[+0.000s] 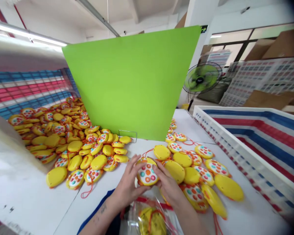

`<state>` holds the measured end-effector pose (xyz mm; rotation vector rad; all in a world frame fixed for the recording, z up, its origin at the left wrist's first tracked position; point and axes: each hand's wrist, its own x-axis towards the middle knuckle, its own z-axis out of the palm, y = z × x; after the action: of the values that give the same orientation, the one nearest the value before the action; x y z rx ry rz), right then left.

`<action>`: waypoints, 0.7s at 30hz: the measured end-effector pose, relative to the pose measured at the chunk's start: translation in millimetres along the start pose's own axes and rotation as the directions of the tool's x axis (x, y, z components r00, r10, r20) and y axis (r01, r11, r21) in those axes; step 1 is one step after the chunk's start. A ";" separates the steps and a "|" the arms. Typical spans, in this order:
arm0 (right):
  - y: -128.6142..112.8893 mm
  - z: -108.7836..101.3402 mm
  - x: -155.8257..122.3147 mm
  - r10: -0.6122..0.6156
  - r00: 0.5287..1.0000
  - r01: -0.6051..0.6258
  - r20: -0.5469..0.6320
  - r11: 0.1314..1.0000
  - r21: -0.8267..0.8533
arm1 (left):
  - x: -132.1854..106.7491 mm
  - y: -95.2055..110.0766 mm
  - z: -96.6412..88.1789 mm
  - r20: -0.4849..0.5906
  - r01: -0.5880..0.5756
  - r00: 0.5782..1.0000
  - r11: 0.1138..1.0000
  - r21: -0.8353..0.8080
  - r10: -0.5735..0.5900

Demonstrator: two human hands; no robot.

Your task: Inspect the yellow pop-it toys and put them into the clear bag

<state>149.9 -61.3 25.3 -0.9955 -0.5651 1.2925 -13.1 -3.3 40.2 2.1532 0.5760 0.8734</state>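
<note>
Between my two hands is a yellow, rounded button toy [147, 174], its white face with orange, red and teal buttons turned up toward me. My left hand [127, 186] grips its left edge with the fingers over the top and the thumb below. On the opposite side, my right hand [168, 185] has its thumb on the toy's face near the edge. A red cord lies just behind it. Closer to me, below the hands, a clear plastic bag [134, 216] with a red strip holds something yellow with a red cord.
A large heap of matching toys [74, 146] fills the left side, spilling from a striped enclosure. More toys [191, 176] lie at right, some face down. A green board [134, 85] stands behind the hands. A white crate [218, 156] with striped lining flanks the table's right side.
</note>
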 end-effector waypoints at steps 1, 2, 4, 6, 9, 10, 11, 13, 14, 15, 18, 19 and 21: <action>-0.6 2.9 -2.4 0.003 1.000 -0.003 0.010 1.000 -0.004 | -4.2 -0.5 -0.3 -0.072 0.068 0.995 0.994 -0.086 -0.075; -1.5 5.2 -4.8 0.011 1.000 -0.010 0.029 1.000 -0.021 | -7.5 -0.7 -0.1 -0.103 0.127 0.983 0.970 -0.206 -0.151; -3.3 8.4 -9.3 0.030 0.997 -0.024 0.077 0.997 -0.078 | -11.9 0.8 1.8 -0.079 0.205 0.959 0.861 -0.465 -0.271; -4.9 10.2 -13.7 0.015 0.992 0.005 0.122 0.987 -0.160 | -14.0 4.3 5.8 -0.049 0.242 0.934 0.730 -0.639 -0.353; -6.6 12.6 -20.4 -0.129 0.978 0.181 0.165 0.916 -0.358 | -14.3 7.9 13.2 -0.102 0.239 0.887 0.637 -0.733 -0.450; -7.1 13.6 -22.5 -0.179 0.968 0.237 0.174 0.877 -0.418 | -14.0 7.9 15.1 -0.116 0.232 0.878 0.625 -0.745 -0.465; -7.4 14.8 -24.2 -0.215 0.960 0.275 0.178 0.843 -0.463 | -13.6 7.5 16.4 -0.125 0.228 0.873 0.620 -0.751 -0.472; -7.2 17.1 -26.5 -0.241 0.956 0.292 0.165 0.813 -0.503 | -12.9 6.3 17.2 -0.122 0.234 0.870 0.618 -0.750 -0.478; -6.7 18.1 -26.9 -0.237 0.960 0.281 0.150 0.817 -0.504 | -12.7 6.1 16.9 -0.116 0.242 0.869 0.617 -0.749 -0.482; -6.0 19.0 -27.0 -0.229 0.965 0.263 0.129 0.829 -0.493 | -12.8 6.4 16.3 -0.109 0.250 0.868 0.615 -0.748 -0.485; -3.4 20.4 -25.7 -0.176 0.982 0.186 0.063 0.897 -0.401 | -14.4 11.2 14.4 -0.059 0.250 0.892 0.597 -0.762 -0.449; -2.7 20.6 -25.2 -0.149 0.987 0.157 0.052 0.916 -0.368 | -15.1 13.8 14.0 -0.030 0.250 0.904 0.584 -0.772 -0.426; -2.0 21.0 -25.0 -0.099 0.994 0.109 0.047 0.943 -0.315 | -16.1 19.0 13.4 0.010 0.256 0.916 0.565 -0.784 -0.400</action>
<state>128.0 -79.2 41.8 -1.1944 -0.8574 1.1449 -11.7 -31.5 41.5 1.1279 0.5271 0.8774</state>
